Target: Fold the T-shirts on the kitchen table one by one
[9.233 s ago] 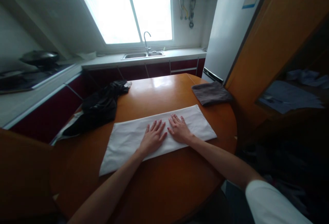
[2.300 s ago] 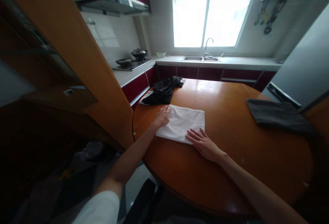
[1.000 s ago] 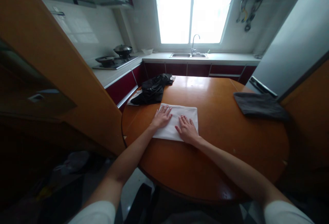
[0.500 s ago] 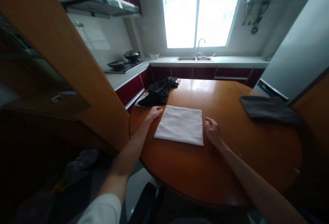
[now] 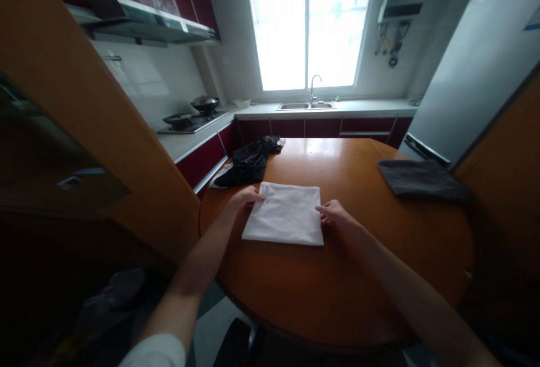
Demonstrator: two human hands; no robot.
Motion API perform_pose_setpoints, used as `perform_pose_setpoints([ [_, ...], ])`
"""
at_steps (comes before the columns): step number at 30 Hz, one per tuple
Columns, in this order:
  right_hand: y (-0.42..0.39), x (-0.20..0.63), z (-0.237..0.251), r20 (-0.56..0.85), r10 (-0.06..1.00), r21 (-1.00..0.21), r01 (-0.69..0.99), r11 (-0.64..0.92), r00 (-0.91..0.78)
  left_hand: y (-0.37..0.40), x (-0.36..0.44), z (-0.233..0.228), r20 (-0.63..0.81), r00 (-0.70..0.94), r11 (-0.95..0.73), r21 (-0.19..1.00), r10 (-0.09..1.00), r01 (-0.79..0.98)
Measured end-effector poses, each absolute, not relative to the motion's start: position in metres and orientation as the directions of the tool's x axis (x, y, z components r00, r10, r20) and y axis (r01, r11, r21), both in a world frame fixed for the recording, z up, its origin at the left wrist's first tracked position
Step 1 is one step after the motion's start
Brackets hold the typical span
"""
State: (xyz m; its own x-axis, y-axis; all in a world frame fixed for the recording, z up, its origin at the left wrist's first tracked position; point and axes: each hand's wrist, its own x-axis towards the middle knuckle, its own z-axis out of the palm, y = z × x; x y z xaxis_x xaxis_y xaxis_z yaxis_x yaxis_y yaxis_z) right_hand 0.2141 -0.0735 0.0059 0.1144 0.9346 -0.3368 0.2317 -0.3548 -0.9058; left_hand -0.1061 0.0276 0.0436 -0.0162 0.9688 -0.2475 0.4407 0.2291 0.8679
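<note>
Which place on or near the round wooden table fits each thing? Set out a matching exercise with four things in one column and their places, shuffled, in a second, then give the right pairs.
Things:
1. white folded cloth
2. black garment
3. grey folded cloth
4. sink tap

Places:
A. far right edge of the table, beside the fridge
B. under the window, on the back counter
C. between the left hand and the right hand, each at one of its side edges
D. far left edge of the table, crumpled

Pairs: 1-C, 2-D, 3-A, 4-B
</note>
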Motion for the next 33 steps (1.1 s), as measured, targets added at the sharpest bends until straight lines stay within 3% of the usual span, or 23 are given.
perform_pose_setpoints([
  [4, -0.07, 0.206, 0.013, -0.315, 0.945, -0.932, 0.16, -0.326, 0.09, 0.018, -0.101, 0.058, -0.344, 0.045, 0.277, 0.819, 0.938, 0.502],
  [7, -0.069, 0.207, 0.016, -0.269, 0.96, -0.956, 0.097, -0.276, 0.084, 0.019, -0.104, 0.061, -0.359, 0.019, 0.313, 0.839, 0.933, 0.446],
  [10, -0.071, 0.215, 0.02, -0.23, 0.969, -0.971, 0.044, -0.235, 0.087, 0.025, -0.107, 0.055, -0.339, 0.018, 0.312, 0.885, 0.941, 0.346],
  [15, -0.081, 0.256, 0.027, -0.159, 0.978, -0.987, 0.006, -0.162, 0.132, 0.029, -0.078, 0.044, -0.209, 0.131, 0.173, 0.956, 0.969, 0.238],
  [22, -0.113, 0.371, 0.026, -0.06, 0.966, -0.993, 0.081, -0.083, 0.251, 0.013, 0.039, 0.038, -0.091, 0.324, 0.052, 0.991, 0.942, 0.127],
  [27, -0.135, 0.451, 0.018, 0.146, 0.943, -0.948, 0.315, 0.047, 0.299, 0.01, 0.134, 0.031, 0.001, 0.424, -0.032, 0.997, 0.906, 0.066],
  [33, -0.151, 0.518, 0.021, 0.191, 0.846, -0.946, 0.324, 0.023, 0.497, 0.013, 0.222, 0.032, 0.147, 0.443, -0.159, 0.987, 0.884, -0.008],
])
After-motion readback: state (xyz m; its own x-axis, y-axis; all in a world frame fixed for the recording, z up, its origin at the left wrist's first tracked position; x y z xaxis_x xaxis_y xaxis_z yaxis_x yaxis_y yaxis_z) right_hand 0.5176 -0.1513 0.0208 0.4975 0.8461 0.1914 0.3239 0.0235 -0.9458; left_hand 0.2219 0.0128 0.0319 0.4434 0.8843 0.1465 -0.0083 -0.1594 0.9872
